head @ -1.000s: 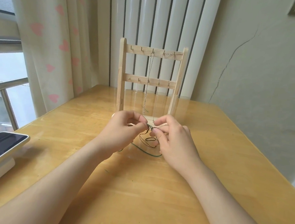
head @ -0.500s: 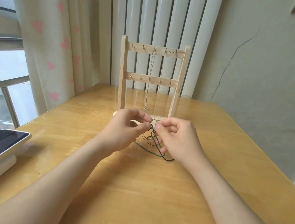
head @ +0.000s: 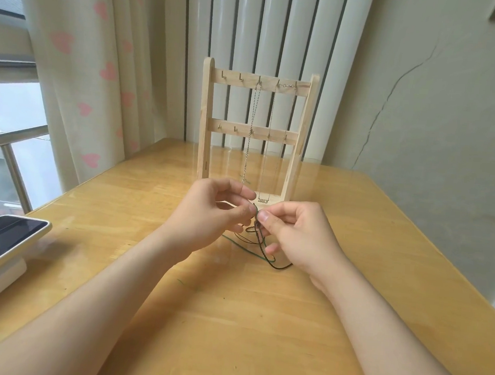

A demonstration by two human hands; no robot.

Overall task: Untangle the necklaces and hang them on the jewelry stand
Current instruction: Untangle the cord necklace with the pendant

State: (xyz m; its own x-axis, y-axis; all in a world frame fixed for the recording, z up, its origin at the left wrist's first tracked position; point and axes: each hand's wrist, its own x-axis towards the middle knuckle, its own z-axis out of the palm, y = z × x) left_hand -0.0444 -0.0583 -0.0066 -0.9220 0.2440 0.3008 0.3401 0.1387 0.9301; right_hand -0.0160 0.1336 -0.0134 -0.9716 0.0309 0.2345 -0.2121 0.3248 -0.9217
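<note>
Hands [head: 211, 214] [head: 299, 232] raised together, pinching tangled cords [head: 261, 244]

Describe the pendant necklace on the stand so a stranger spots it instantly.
Find the wooden jewelry stand at the back of the table. From the right-hand hooks of its top bar hangs a fine chain. Unlike the thicker twisted chain to its left, it carries a small flat pendant near the base.

text | necklace pendant [head: 263, 200] | numerals, perhaps "1993" | small, blurred
</note>
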